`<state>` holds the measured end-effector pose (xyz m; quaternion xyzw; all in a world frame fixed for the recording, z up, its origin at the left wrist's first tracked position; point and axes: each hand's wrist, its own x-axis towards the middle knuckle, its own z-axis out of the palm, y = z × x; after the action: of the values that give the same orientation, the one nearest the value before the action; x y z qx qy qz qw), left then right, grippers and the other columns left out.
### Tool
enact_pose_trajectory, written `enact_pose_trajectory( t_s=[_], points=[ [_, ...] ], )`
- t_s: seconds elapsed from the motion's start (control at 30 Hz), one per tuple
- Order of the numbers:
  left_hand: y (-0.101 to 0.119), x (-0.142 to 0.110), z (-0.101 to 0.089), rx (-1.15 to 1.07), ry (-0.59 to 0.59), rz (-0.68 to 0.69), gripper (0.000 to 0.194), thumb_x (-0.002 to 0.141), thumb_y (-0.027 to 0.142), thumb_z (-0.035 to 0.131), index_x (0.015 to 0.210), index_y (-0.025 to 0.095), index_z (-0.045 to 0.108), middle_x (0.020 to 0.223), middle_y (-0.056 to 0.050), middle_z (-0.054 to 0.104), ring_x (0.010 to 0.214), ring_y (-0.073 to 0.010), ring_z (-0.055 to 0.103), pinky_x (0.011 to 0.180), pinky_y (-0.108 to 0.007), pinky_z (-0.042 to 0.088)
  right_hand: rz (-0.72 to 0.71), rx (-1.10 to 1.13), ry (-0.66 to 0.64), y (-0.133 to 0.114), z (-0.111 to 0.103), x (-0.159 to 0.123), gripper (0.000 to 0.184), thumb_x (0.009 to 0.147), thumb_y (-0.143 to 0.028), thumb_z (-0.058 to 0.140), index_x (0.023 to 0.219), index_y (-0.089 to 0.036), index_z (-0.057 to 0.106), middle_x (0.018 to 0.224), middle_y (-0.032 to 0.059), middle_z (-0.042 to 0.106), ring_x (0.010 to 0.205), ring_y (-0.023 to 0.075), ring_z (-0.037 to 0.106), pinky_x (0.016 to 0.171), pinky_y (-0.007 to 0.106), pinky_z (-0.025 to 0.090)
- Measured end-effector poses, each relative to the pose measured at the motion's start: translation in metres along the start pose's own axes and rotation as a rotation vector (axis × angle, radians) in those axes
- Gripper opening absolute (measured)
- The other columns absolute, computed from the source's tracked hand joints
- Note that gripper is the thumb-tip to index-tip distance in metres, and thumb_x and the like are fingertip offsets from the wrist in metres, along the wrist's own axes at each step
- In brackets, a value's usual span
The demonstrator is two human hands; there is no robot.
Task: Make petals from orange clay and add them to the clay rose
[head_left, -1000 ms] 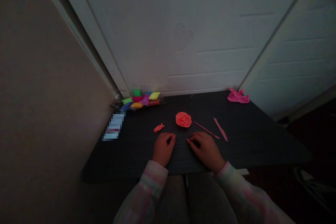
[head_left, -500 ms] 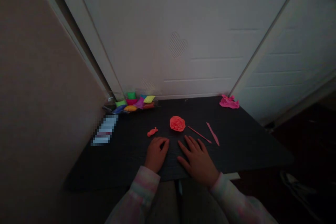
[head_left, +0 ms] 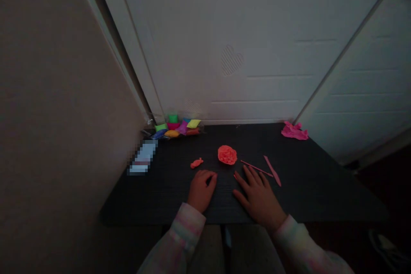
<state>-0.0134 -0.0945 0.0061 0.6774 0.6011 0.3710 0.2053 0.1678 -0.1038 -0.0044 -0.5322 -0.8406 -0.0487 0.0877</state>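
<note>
On the dark table (head_left: 321, 188) my left hand (head_left: 201, 189) rests with its fingers curled loosely, nothing visible in it. Beside it my right hand (head_left: 258, 195) lies flat with fingers stretched forward. A bit of pink shows at its index fingertip; I cannot make out what it is. Just beyond the hands sits an orange clay flower (head_left: 227, 155). A small orange clay piece (head_left: 196, 163) lies to its left. Two pink modelling tools lie to the right, a thin stick (head_left: 256, 168) and a flat blade (head_left: 272, 170), close to my right fingertips.
Several coloured clay packets (head_left: 178, 127) are piled at the table's back left corner. A crumpled pink piece (head_left: 294, 131) lies at the back right. A blurred rectangular item (head_left: 143, 159) sits at the left edge. White panelled doors stand behind the table; a wall is on the left.
My right hand has gone from curled to flat with fingers stretched out. The left hand has stayed where it was. The view shifted slightly.
</note>
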Motion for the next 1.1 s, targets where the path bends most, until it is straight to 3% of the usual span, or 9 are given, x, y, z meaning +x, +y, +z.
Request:
enact_pose_trajectory(
  t_s=[0.1,0.23,0.4,0.53,0.7,0.83,1.0,1.1],
  points=[
    [0.002,0.000,-0.001,0.008,0.008,0.016,0.020,0.079,0.021,0.046,0.072,0.018,0.064,0.076,-0.004,0.066,0.077,-0.0172,0.059,0.073,-0.033,0.048,-0.101,0.040,-0.010,0.000,0.001,0.000,0.050,0.083,-0.052,0.034,0.126,-0.028,0.042,0.134,0.0114,0.040,0.124,0.0281,0.033,0.097,0.049,0.027],
    [-0.001,0.001,-0.001,0.013,0.004,0.015,0.020,0.080,0.023,0.046,0.074,0.018,0.064,0.079,-0.005,0.067,0.079,-0.0178,0.060,0.075,-0.035,0.048,0.017,0.034,0.015,0.000,-0.002,0.001,0.047,0.083,-0.049,0.037,0.123,-0.027,0.047,0.133,0.0135,0.041,0.124,0.0304,0.032,0.096,0.051,0.025],
    [-0.003,0.002,-0.001,0.002,-0.018,0.005,0.019,0.080,0.023,0.046,0.076,0.019,0.064,0.080,-0.004,0.066,0.080,-0.0173,0.059,0.077,-0.035,0.047,-0.076,0.092,-0.018,0.002,-0.004,0.001,0.050,0.083,-0.052,0.037,0.127,-0.029,0.041,0.137,0.0115,0.036,0.126,0.0285,0.030,0.098,0.050,0.023],
    [-0.001,0.002,-0.002,0.007,-0.009,-0.003,0.019,0.080,0.023,0.046,0.075,0.019,0.063,0.079,-0.004,0.066,0.079,-0.0171,0.059,0.076,-0.034,0.047,0.030,0.040,0.013,0.005,-0.003,0.001,0.044,0.083,-0.047,0.039,0.121,-0.027,0.048,0.135,0.0138,0.037,0.125,0.0325,0.030,0.096,0.053,0.023],
    [-0.001,0.003,-0.001,0.009,-0.017,-0.006,0.019,0.079,0.022,0.046,0.075,0.018,0.064,0.080,-0.004,0.066,0.080,-0.0174,0.059,0.076,-0.034,0.047,-0.113,0.093,-0.014,0.007,-0.003,0.000,0.048,0.083,-0.053,0.035,0.125,-0.030,0.043,0.137,0.0117,0.035,0.126,0.0288,0.029,0.098,0.051,0.021],
    [-0.001,0.003,-0.002,0.009,-0.021,-0.013,0.019,0.080,0.022,0.045,0.076,0.018,0.063,0.079,-0.004,0.066,0.079,-0.0173,0.059,0.075,-0.034,0.048,-0.010,0.048,0.009,0.010,-0.004,0.001,0.045,0.083,-0.048,0.038,0.123,-0.028,0.047,0.137,0.0153,0.034,0.125,0.0323,0.029,0.096,0.054,0.021],
    [-0.001,0.002,-0.001,0.012,-0.025,-0.020,0.019,0.080,0.022,0.046,0.077,0.016,0.064,0.081,-0.005,0.066,0.081,-0.0176,0.059,0.076,-0.034,0.047,-0.142,0.102,-0.026,0.009,-0.003,-0.001,0.049,0.083,-0.051,0.037,0.127,-0.030,0.041,0.137,0.0122,0.034,0.126,0.0292,0.029,0.098,0.051,0.021],
    [-0.002,0.003,0.000,0.013,-0.030,-0.024,0.020,0.080,0.023,0.046,0.078,0.016,0.064,0.081,-0.005,0.066,0.081,-0.0176,0.059,0.076,-0.034,0.047,-0.043,0.057,0.010,0.013,-0.003,-0.001,0.045,0.083,-0.049,0.038,0.123,-0.029,0.046,0.137,0.0127,0.035,0.126,0.0313,0.028,0.097,0.052,0.021]
  ],
)
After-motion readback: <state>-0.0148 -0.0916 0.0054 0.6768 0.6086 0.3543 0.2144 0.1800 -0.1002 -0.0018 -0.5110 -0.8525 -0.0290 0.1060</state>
